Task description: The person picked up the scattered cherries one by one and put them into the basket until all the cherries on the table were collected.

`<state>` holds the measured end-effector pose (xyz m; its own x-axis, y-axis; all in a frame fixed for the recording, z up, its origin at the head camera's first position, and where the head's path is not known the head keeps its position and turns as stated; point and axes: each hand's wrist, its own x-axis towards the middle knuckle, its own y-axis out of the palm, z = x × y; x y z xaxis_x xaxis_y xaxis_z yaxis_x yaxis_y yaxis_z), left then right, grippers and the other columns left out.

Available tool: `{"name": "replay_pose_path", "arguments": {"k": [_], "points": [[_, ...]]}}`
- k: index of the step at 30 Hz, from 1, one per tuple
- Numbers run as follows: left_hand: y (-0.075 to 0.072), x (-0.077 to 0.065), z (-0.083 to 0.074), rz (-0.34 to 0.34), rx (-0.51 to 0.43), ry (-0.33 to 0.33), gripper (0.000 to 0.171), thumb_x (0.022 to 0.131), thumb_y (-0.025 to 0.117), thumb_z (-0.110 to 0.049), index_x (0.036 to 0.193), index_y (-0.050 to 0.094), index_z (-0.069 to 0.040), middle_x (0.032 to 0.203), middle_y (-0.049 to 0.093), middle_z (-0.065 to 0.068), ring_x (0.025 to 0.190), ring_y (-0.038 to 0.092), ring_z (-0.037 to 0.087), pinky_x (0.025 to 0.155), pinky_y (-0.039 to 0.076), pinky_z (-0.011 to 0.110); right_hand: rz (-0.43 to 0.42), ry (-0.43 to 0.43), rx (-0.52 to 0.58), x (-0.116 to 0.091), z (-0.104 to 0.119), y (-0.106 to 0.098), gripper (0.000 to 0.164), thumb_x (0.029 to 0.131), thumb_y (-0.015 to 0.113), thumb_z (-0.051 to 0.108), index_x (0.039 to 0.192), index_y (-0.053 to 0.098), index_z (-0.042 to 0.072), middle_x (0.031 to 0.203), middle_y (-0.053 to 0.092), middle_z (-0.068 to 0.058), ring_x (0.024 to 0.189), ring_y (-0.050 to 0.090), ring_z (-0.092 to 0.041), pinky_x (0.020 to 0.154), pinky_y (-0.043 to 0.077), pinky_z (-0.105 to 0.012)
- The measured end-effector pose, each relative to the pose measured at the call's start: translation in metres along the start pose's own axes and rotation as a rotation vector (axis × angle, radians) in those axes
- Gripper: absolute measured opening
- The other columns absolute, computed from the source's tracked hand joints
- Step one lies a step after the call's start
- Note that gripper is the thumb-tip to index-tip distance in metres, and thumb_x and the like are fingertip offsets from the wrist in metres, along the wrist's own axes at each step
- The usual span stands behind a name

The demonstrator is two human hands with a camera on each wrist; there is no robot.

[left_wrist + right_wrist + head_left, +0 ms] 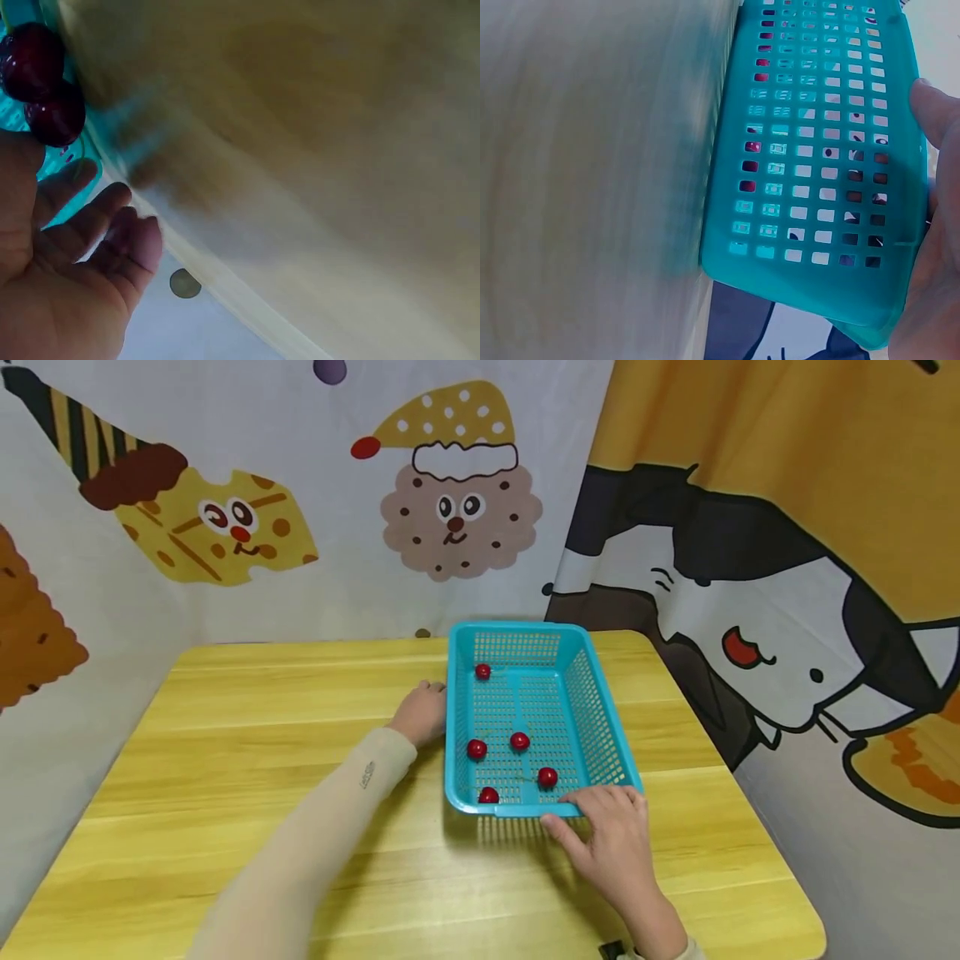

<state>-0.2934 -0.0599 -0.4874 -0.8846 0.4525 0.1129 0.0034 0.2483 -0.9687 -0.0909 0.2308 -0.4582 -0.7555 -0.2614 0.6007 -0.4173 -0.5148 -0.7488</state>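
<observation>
A blue-green plastic basket [615, 718] with mesh walls sits on the table, several red cherries [520, 742] scattered inside. My right hand [611, 843] grips its near right corner, thumb outside and fingers over the rim; the right wrist view shows this hand [934, 217] against the basket wall [810, 292]. Beside the left wall is my left hand [422, 713], partly hidden by the rim. In the left wrist view its loosely bent fingers [112, 199] show a gap from the thumb, with two dark red cherries [34, 64] right at the thumb, overlapping the basket.
The wood-patterned table [247, 735] extends left of the basket. Behind it hangs a white cloth backdrop [345, 552] with cartoon figures. A yellow, black and white curtain [750, 527] hangs along the right side.
</observation>
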Motion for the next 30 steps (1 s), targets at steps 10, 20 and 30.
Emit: {"name": "replay_pose_path", "arguments": {"k": [10,20,30], "points": [[-0.002,-0.008,-0.002,0.031,-0.239,0.003,0.017,0.097,0.057,-0.007,0.109,0.067,-0.002,0.099,0.062,0.012,0.091,0.057,0.023,0.089,0.053,0.041,0.035,0.015,-0.005,0.001,-0.007,-0.008,0.035,0.078,0.078,0.046,0.091,0.072,0.015,0.091,0.071,0.002,0.091,0.057,-0.023,0.086,0.033,-0.053],[-0.011,-0.026,-0.013,0.101,-0.236,0.062,0.031,0.101,0.059,-0.032,0.118,0.068,-0.008,0.108,0.065,0.005,0.098,0.058,0.018,0.095,0.05,0.039,0.047,0.058,-0.036,-0.001,-0.024,-0.021,0.035,0.075,0.081,0.042,0.093,0.073,0.013,0.092,0.071,-0.001,0.095,0.057,-0.025,0.088,0.032,-0.054],[-0.014,-0.027,-0.031,0.115,-0.215,0.084,0.02,0.095,0.066,-0.017,0.111,0.07,-0.006,0.098,0.067,0.004,0.09,0.058,0.016,0.088,0.052,0.034,0.052,0.064,-0.053,-0.004,-0.024,-0.021,0.037,0.076,0.08,0.045,0.095,0.073,0.014,0.093,0.071,-0.001,0.096,0.057,-0.024,0.09,0.033,-0.053]]}}
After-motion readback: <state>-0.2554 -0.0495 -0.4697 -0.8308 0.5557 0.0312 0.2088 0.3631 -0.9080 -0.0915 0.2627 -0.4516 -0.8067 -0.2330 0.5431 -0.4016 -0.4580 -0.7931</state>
